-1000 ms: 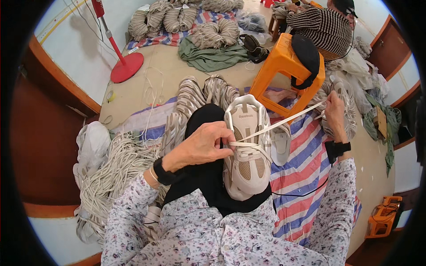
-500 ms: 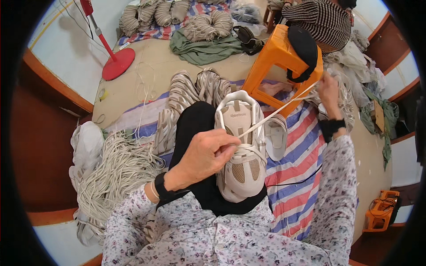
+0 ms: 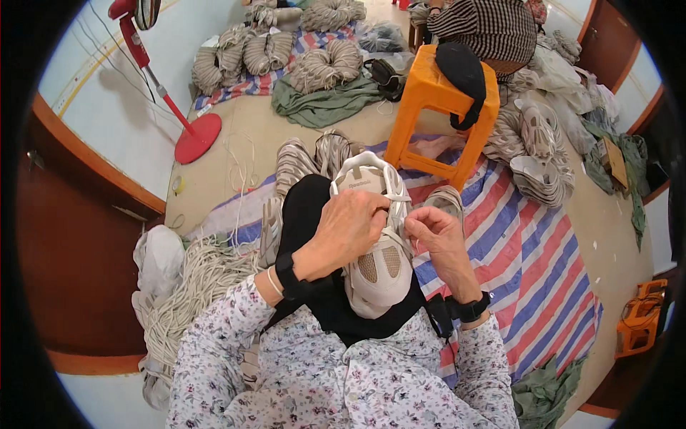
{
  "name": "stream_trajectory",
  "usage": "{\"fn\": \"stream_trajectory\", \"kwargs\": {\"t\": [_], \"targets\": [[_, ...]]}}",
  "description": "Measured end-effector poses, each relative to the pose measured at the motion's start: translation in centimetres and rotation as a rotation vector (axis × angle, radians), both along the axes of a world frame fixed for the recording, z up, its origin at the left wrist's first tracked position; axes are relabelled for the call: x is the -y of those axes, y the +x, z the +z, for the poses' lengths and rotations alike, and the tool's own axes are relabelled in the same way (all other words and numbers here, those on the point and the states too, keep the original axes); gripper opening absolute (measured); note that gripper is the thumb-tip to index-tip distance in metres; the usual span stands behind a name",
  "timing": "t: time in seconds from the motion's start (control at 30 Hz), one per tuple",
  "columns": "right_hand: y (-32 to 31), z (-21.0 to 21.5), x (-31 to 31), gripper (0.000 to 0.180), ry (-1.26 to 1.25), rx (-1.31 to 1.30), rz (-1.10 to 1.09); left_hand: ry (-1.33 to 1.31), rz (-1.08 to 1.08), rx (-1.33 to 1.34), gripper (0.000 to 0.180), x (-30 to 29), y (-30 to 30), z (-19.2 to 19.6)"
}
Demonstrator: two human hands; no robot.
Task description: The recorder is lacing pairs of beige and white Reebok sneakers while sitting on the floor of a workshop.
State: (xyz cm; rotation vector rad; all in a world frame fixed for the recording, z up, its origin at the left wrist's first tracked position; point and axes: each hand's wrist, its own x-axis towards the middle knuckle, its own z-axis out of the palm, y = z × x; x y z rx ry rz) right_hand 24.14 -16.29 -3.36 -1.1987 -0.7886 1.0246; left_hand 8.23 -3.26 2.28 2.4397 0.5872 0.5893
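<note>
A beige and white sneaker point(image 3: 379, 282) lies on my black-covered lap, its toe toward me and its tongue at the far end. Its pale shoelace point(image 3: 398, 199) crosses the upper part of the opening. My left hand point(image 3: 348, 227) rests over the left side of the shoe, thumb and fingertips pinched on the lace. At the right edge of the eyelets, my right hand point(image 3: 444, 247) has its thumb and forefinger closed on the lace; the strand between those fingertips is barely visible. Laced rows show below both hands.
A heap of pale laces point(image 3: 214, 286) lies to the left. Ahead stands an orange stool point(image 3: 407, 107) with a black cap point(image 3: 461, 75) on it. Shoe parts point(image 3: 539, 168) are stacked at the right on a striped sheet point(image 3: 529, 243). Farther back, a person in a checked top point(image 3: 486, 32) is bent over.
My right hand has come back from far right, where it held the lace stretched out, to the shoe's right edge. My left hand has moved farther up the shoe. The view has shifted slightly.
</note>
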Motion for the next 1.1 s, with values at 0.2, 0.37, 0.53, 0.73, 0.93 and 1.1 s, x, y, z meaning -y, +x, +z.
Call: {"fn": "stream_trajectory", "kwargs": {"t": [0.2, 0.37, 0.53, 0.73, 0.93, 1.1], "targets": [[-0.8, -0.6, 0.2, 0.011, -0.049, 0.039, -0.036, 0.101, -0.084, -0.105, 0.012, -0.4, 0.6, -0.5], [-0.8, -2.3, 0.6, 0.011, -0.048, -0.085, -0.025, 0.191, -0.197, 0.036, 0.017, -0.7, 0.8, -2.0], [-1.4, -3.4, 1.0, 0.009, 0.056, -0.156, -0.043, 0.169, -0.234, -0.04, 0.014, -0.8, 0.8, -1.8], [-1.5, -3.4, -0.1, 0.008, 0.061, -0.216, -0.088, 0.166, -0.277, -0.046, 0.01, -1.4, 1.0, -1.4], [-0.3, -3.7, -1.0, 0.013, -0.053, -0.301, 0.009, 0.111, -0.322, -0.048, 0.01, -1.9, 1.0, -1.4], [0.5, -3.2, -1.3, 0.012, -0.095, -0.306, 0.099, 0.085, -0.324, -0.091, 0.012, -2.0, 0.7, -1.0]]}}
